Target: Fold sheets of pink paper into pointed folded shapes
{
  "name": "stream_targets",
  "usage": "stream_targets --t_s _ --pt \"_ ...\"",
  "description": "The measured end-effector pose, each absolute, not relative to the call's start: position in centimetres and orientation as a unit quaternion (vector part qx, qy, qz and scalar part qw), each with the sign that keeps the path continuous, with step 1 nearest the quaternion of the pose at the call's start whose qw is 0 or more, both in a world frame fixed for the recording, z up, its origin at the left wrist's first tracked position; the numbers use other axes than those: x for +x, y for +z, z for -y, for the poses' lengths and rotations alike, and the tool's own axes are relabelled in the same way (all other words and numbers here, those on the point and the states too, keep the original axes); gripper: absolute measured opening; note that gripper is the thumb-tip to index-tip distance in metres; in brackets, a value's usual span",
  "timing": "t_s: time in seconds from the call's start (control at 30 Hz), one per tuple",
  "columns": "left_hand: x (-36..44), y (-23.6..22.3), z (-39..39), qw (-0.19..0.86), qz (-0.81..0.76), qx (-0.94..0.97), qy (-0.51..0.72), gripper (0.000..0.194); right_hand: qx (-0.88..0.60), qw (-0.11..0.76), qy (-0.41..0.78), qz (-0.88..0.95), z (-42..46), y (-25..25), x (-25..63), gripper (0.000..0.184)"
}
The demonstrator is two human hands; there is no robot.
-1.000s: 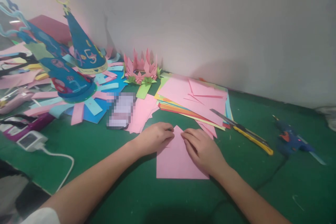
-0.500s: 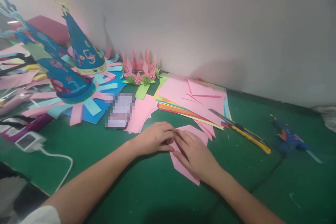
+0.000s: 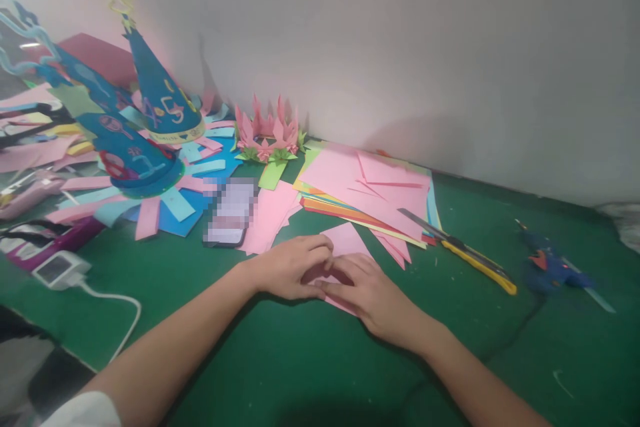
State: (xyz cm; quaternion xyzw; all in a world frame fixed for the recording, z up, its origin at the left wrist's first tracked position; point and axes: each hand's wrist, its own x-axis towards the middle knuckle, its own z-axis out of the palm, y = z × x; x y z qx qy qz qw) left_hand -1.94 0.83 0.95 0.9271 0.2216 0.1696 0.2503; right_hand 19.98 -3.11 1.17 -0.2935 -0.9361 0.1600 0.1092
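Observation:
A folded pink paper sheet [image 3: 345, 240] lies on the green table [image 3: 280, 360] in front of me, its far end pointing away. My left hand [image 3: 293, 267] rests on its left side with fingers curled and pinched onto the paper. My right hand [image 3: 367, 290] covers the near part, fingertips pressed on the paper and touching the left hand. Most of the sheet is hidden under both hands.
A stack of coloured sheets [image 3: 370, 187] lies behind, with a yellow utility knife [image 3: 463, 250] beside it and a blue glue gun [image 3: 550, 267] further right. A phone [image 3: 230, 210], a pink paper crown [image 3: 267, 130], blue cone hats [image 3: 160, 97] and a white charger [image 3: 60, 268] stand at the left.
The pink sheet has been turned and folded smaller. My right hand slid left and nearer over it until it met my left hand, which stayed in place.

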Motion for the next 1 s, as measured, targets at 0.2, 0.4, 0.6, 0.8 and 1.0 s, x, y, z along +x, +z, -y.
stream_targets --t_s 0.2,0.4,0.6,0.8,1.0 --pt "-2.1 0.6 -1.2 0.228 -0.227 0.935 0.147 0.031 -0.287 0.157 0.109 0.939 3.2 0.6 20.3 0.026" --pt "-1.3 0.9 -0.7 0.181 -0.261 0.941 0.117 0.035 -0.270 0.179 0.088 0.942 2.6 0.3 21.3 0.032" --pt "0.0 0.8 0.5 0.133 -0.367 0.914 0.107 0.035 -0.301 0.188 0.086 0.931 2.5 0.2 21.8 0.035" --pt "1.0 0.5 1.5 0.120 -0.415 0.891 0.142 0.034 -0.395 0.193 0.168 0.882 2.3 -0.4 21.3 0.019" --pt "1.0 0.1 1.2 0.133 -0.359 0.917 0.112 0.023 -0.479 0.234 0.153 0.832 1.9 -0.6 21.4 0.008"
